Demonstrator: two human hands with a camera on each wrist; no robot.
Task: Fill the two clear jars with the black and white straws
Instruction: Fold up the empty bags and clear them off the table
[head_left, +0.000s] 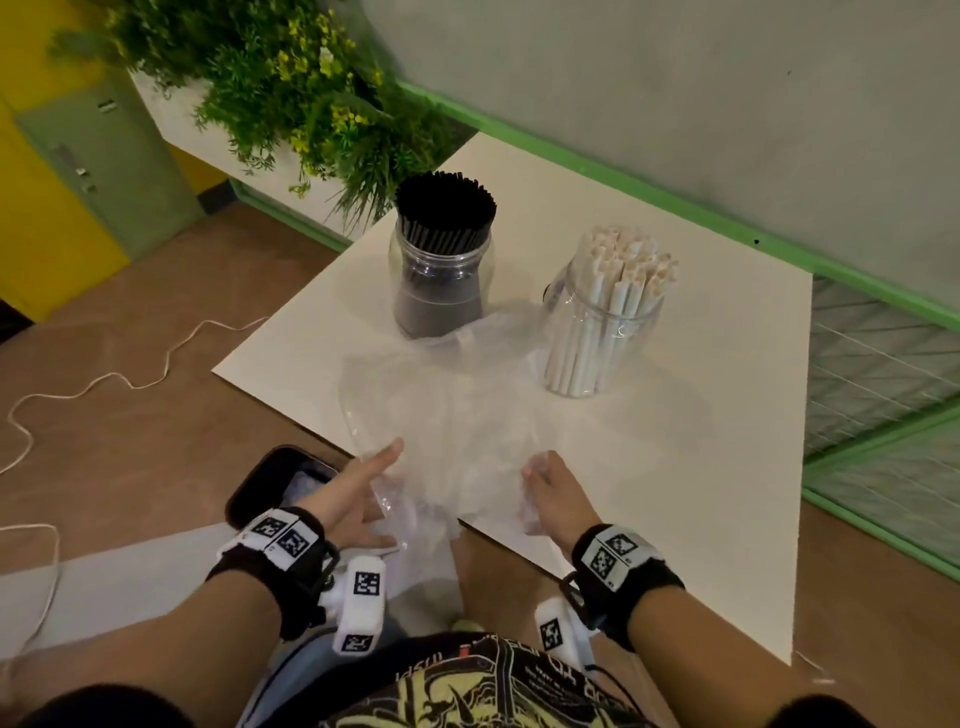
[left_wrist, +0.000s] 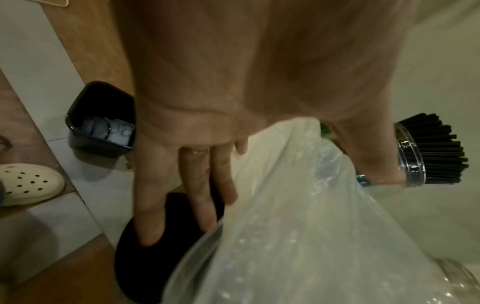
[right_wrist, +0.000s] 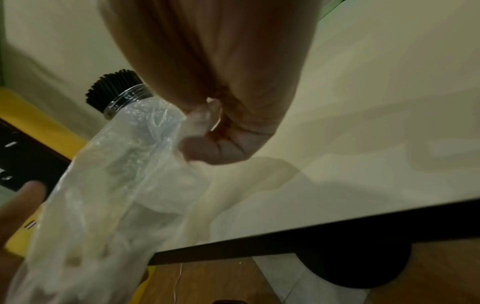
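Two clear jars stand at the back of the white table. The left jar is packed with black straws. The right jar holds white straws. A clear plastic bag lies in front of them and hangs over the near edge. My left hand has straight fingers and touches the bag's left side between thumb and fingers. My right hand is curled and grips the bag's right side.
A black bin stands on the floor left of the table's near corner. A white cable trails over the floor. A leafy plant overhangs the far corner. The table's dark round base lies under the edge.
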